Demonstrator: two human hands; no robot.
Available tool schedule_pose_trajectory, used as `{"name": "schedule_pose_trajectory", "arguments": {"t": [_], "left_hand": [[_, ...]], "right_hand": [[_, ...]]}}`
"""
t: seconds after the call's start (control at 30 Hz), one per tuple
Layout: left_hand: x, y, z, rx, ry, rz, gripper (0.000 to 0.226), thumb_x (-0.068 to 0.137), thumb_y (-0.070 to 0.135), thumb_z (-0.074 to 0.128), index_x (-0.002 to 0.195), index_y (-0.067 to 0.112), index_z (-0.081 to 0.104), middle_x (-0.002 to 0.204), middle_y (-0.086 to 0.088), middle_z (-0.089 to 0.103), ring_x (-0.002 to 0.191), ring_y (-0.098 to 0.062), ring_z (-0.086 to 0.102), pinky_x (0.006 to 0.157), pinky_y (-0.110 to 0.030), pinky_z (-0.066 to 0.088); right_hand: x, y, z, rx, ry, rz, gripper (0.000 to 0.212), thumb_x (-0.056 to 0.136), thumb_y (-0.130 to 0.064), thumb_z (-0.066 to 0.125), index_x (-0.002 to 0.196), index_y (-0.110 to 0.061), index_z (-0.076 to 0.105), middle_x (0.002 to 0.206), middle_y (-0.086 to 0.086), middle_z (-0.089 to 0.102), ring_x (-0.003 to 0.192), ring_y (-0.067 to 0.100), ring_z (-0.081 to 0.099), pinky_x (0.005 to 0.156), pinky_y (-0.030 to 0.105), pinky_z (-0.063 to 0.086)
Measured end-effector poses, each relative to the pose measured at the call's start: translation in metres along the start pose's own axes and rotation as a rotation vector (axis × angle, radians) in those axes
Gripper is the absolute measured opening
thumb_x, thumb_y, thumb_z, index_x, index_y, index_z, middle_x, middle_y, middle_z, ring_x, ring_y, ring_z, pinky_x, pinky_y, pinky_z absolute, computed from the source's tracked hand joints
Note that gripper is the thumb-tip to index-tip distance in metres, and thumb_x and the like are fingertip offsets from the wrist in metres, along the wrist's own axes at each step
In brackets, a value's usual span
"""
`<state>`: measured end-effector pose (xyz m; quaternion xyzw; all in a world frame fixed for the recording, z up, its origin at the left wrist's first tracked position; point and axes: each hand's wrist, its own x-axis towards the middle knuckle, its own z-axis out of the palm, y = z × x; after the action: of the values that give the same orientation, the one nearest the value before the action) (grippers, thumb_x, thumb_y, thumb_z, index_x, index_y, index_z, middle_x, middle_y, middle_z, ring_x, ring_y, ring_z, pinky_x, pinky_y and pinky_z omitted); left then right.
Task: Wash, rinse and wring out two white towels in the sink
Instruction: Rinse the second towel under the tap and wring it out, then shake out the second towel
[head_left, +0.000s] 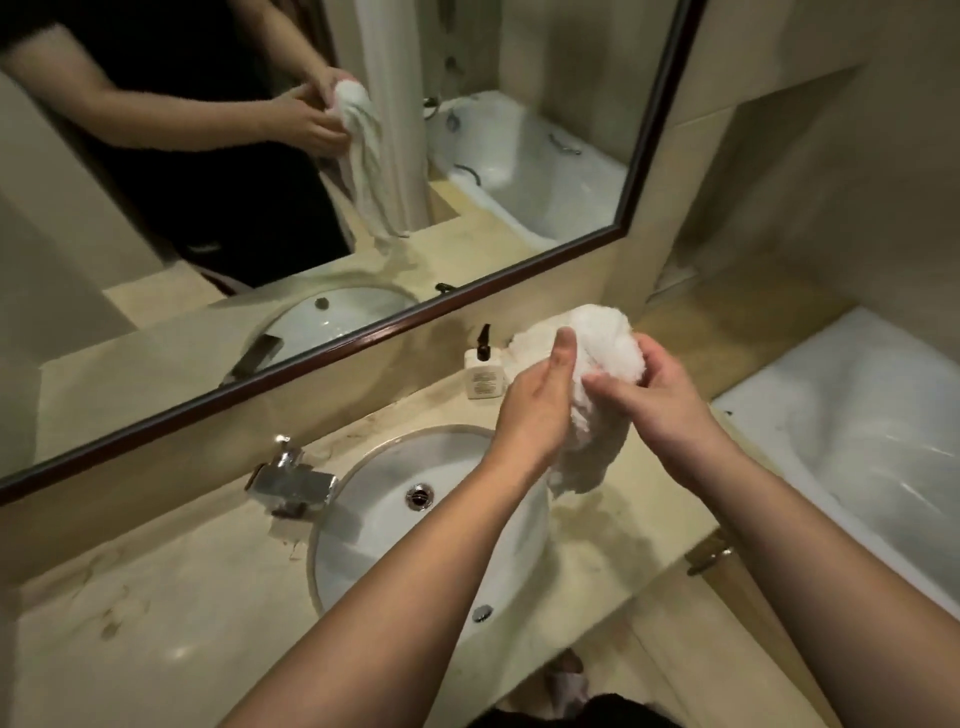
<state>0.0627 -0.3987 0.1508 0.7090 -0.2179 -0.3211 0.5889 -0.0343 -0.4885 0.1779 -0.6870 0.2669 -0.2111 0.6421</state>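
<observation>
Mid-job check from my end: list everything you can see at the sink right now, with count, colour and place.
towel: one, white, bunched and held up between both hands, over the right edge of the basin; a second towel is not in view
sink: one, white, round, set into the counter, drain showing
tap: one, chrome, at the left of the sink; no water seen running
counter: one, beige stone, around the sink
bottle: one, white with a dark pump, at the back of the counter
mirror: one, dark-framed, on the wall behind the counter
bathtub: one, white, to the right of the counter
left hand: grips the towel's left side
right hand: grips the towel's right side
</observation>
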Motion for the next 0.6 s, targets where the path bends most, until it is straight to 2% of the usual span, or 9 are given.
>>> {"name": "schedule_pose_trajectory", "arguments": {"t": [0.1,0.13,0.2,0.27,0.33,0.37,0.47,0.53,0.6], "left_hand": [[0.000,0.002,0.014,-0.183,-0.121,-0.046,0.043,0.089,0.055,0.061,0.107,0.017,0.073,0.102,-0.003,0.076,0.100,-0.019,0.071,0.094,-0.038,0.054],[0.002,0.003,0.017,-0.279,-0.127,-0.050,0.029,0.091,0.041,0.066,0.104,0.016,0.073,0.099,-0.004,0.076,0.097,-0.021,0.071,0.092,-0.038,0.055],[0.006,0.005,0.023,-0.473,-0.152,-0.062,0.009,0.094,0.020,0.065,0.095,0.013,0.069,0.090,-0.005,0.075,0.087,-0.022,0.069,0.080,-0.034,0.055],[0.007,0.010,0.030,-0.555,-0.189,-0.123,0.009,0.096,0.013,0.058,0.093,0.007,0.065,0.087,-0.007,0.072,0.084,-0.022,0.066,0.074,-0.031,0.052],[0.003,0.017,0.041,-0.604,-0.243,-0.202,0.027,0.096,0.016,0.052,0.110,-0.003,0.064,0.105,-0.018,0.070,0.097,-0.028,0.065,0.082,-0.034,0.051],[0.001,0.020,0.046,-0.628,-0.271,-0.237,0.037,0.095,0.019,0.049,0.118,-0.007,0.062,0.113,-0.022,0.068,0.102,-0.030,0.065,0.086,-0.034,0.052],[-0.004,0.032,0.058,-0.666,-0.386,-0.311,0.040,0.094,0.024,0.043,0.111,-0.003,0.066,0.101,-0.017,0.072,0.089,-0.025,0.071,0.076,-0.028,0.056],[-0.005,0.041,0.068,-0.688,-0.479,-0.357,0.033,0.094,0.025,0.047,0.101,0.001,0.068,0.093,-0.014,0.073,0.081,-0.024,0.072,0.077,-0.032,0.056],[-0.010,0.048,0.084,-0.634,-0.511,-0.360,0.029,0.093,0.026,0.057,0.106,0.001,0.067,0.097,-0.016,0.072,0.083,-0.027,0.072,0.079,-0.037,0.057]], "right_hand": [[-0.014,-0.001,-0.010,-0.147,0.035,-0.017,0.017,0.088,-0.003,0.066,0.098,-0.017,0.070,0.089,-0.002,0.073,0.080,0.006,0.067,0.070,0.019,0.052],[-0.017,-0.002,-0.012,-0.088,0.103,0.007,0.013,0.090,-0.006,0.063,0.096,-0.014,0.072,0.091,0.002,0.074,0.083,0.009,0.068,0.074,0.022,0.053],[-0.023,-0.004,-0.019,0.234,0.258,0.096,0.018,0.094,-0.013,0.056,0.097,-0.007,0.072,0.093,0.009,0.075,0.093,0.020,0.068,0.084,0.030,0.052],[-0.027,-0.003,-0.028,0.525,0.299,0.182,0.032,0.100,-0.024,0.044,0.101,-0.005,0.070,0.097,0.011,0.075,0.096,0.021,0.070,0.083,0.031,0.055],[-0.028,0.005,-0.040,0.667,0.303,0.269,0.043,0.104,-0.033,0.037,0.111,-0.003,0.067,0.107,0.015,0.074,0.100,0.024,0.071,0.085,0.036,0.056],[-0.027,0.013,-0.048,0.702,0.312,0.310,0.043,0.102,-0.034,0.042,0.120,-0.002,0.064,0.115,0.018,0.071,0.105,0.028,0.070,0.091,0.040,0.054],[-0.032,0.033,-0.069,0.666,0.294,0.426,0.052,0.089,-0.033,0.064,0.133,-0.005,0.058,0.133,0.022,0.060,0.117,0.037,0.062,0.103,0.051,0.047],[-0.042,0.043,-0.083,0.608,0.202,0.519,0.059,0.090,-0.054,0.062,0.130,-0.011,0.063,0.131,0.021,0.062,0.119,0.038,0.060,0.105,0.050,0.044],[-0.052,0.049,-0.096,0.610,0.057,0.581,0.075,0.088,-0.070,0.054,0.134,-0.012,0.061,0.135,0.021,0.058,0.127,0.039,0.053,0.111,0.052,0.038]]}}
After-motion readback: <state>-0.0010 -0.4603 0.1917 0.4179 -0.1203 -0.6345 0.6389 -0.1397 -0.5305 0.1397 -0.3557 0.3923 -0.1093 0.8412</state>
